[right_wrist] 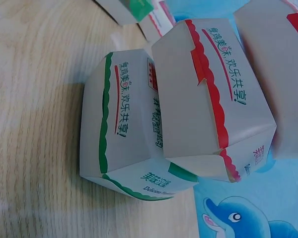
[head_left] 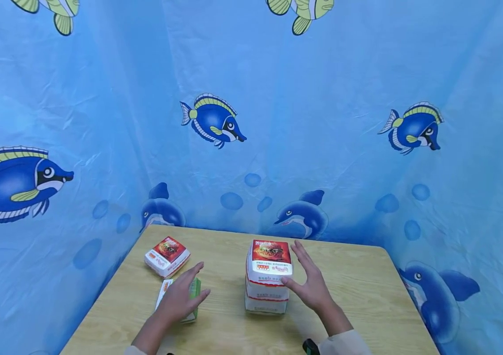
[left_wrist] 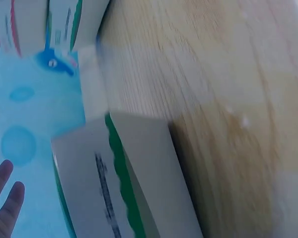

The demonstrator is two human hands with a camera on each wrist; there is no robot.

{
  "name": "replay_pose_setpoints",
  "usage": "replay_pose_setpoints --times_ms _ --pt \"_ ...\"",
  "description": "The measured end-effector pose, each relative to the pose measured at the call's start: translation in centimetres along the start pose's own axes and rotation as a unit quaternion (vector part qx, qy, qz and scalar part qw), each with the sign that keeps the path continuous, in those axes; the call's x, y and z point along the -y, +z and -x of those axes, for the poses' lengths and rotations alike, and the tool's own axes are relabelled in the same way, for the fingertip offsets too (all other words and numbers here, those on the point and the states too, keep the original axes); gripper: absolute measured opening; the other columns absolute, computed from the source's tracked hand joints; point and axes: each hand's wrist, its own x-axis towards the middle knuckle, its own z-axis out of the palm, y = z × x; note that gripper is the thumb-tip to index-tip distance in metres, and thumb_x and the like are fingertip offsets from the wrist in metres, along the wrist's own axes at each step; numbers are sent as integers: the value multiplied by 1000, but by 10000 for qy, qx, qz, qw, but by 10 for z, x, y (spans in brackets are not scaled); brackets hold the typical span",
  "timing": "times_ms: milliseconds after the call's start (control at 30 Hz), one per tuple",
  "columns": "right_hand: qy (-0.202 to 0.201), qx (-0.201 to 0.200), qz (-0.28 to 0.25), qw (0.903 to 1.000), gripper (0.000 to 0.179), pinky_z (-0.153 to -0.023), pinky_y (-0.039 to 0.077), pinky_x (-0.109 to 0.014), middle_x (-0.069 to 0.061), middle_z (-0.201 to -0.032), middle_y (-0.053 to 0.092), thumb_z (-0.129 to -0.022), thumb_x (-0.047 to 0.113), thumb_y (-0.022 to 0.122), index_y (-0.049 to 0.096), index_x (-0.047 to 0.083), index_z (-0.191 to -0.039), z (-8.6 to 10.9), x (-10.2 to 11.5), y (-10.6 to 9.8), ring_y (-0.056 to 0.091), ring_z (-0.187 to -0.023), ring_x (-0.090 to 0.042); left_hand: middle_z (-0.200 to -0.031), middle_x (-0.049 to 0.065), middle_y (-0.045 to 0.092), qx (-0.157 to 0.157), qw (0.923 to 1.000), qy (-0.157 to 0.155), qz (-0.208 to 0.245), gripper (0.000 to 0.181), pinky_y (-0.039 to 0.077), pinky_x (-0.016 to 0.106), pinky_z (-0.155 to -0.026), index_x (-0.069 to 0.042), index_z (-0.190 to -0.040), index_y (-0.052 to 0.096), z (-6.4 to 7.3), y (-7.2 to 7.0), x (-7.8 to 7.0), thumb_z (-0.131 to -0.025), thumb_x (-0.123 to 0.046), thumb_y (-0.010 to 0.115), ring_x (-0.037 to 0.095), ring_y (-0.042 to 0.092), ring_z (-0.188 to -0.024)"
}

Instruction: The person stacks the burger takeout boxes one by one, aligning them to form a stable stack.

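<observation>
Three burger boxes stand stacked at mid-table: a green-trimmed bottom box (right_wrist: pixel 109 119), a red-trimmed middle box (right_wrist: pixel 203 99) and a top box (head_left: pixel 272 259) with a burger picture on its red lid. Beside the top box is my right hand (head_left: pixel 312 283), fingers stretched along its right side and thumb at its front corner. Over on the left, my left hand (head_left: pixel 178 298) is spread above a green-trimmed box (left_wrist: pixel 89 173), partly covering it in the head view. Loosely extended fingers (left_wrist: pixel 12 203) of that hand show at the edge of the left wrist view.
Another burger box (head_left: pixel 167 256) with a red picture lid lies behind the left hand, near the table's left edge. The light wooden table (head_left: pixel 353 296) meets a blue curtain (head_left: pixel 344 74) printed with fish and dolphins at its back and sides.
</observation>
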Motion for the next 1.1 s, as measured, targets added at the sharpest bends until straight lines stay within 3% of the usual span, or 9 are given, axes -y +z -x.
replay_pose_setpoints --times_ms 200,333,467,567,700,867,1000,1100 --pt "-180 -91 -173 9996 89 -101 36 -63 1 -161 19 -79 45 78 34 22 -153 1 -1 1 28 -141 -34 -135 10 57 -279 9979 -588 -24 72 45 55 -95 -10 -143 46 17 -13 18 -83 -36 77 33 53 -122" --pt "-263 -93 -184 9994 88 -101 37 -60 -1 -161 20 -80 43 79 35 18 -152 3 1 2 28 -141 -34 -136 19 53 -420 9940 -1006 -16 78 39 60 -99 -6 -145 43 32 -14 33 -82 -38 77 40 47 -125" --pt "-202 -111 -173 9996 90 -99 36 -65 0 -161 18 -79 44 79 35 18 -152 4 4 1 24 -142 -36 -139 30 44 -411 9878 -1497 127 89 34 63 -102 -1 -147 37 49 -12 47 -82 -48 75 47 40 -127" --pt "-164 -88 -70 9998 91 -98 33 -69 4 -161 16 -78 47 78 33 21 -153 3 8 -1 20 -144 -34 -142 33 38 -242 9806 -1885 488 97 29 64 -104 2 -149 30 60 -9 56 -81 -52 74 50 35 -129" --pt "-243 -75 38 9997 91 -97 30 -72 1 -161 16 -78 48 78 32 25 -153 1 12 -2 17 -145 -33 -148 32 28 51 9630 -2426 1176 102 23 62 -108 2 -152 21 73 1 65 -82 -52 73 51 27 -135" --pt "-267 -64 93 9996 91 -96 31 -73 1 -161 17 -78 50 77 33 20 -153 1 17 -2 18 -145 -33 -153 33 16 270 9549 -2581 1444 110 18 61 -110 2 -154 8 87 16 64 -83 -53 72 50 18 -138" --pt "-277 -111 81 9995 91 -98 32 -70 2 -161 17 -78 48 78 33 23 -153 5 20 -3 18 -145 -33 -156 31 3 479 9516 -2652 1476 119 14 61 -111 -2 -154 -7 88 20 56 -82 -53 73 50 8 -140" --pt "-248 -111 68 9996 91 -99 32 -69 1 -161 17 -78 49 79 33 24 -153 8 22 -5 17 -145 -34 -156 31 -4 633 9589 -2435 1313 121 14 61 -111 -2 -153 -12 91 22 45 -82 -52 73 51 5 -140"
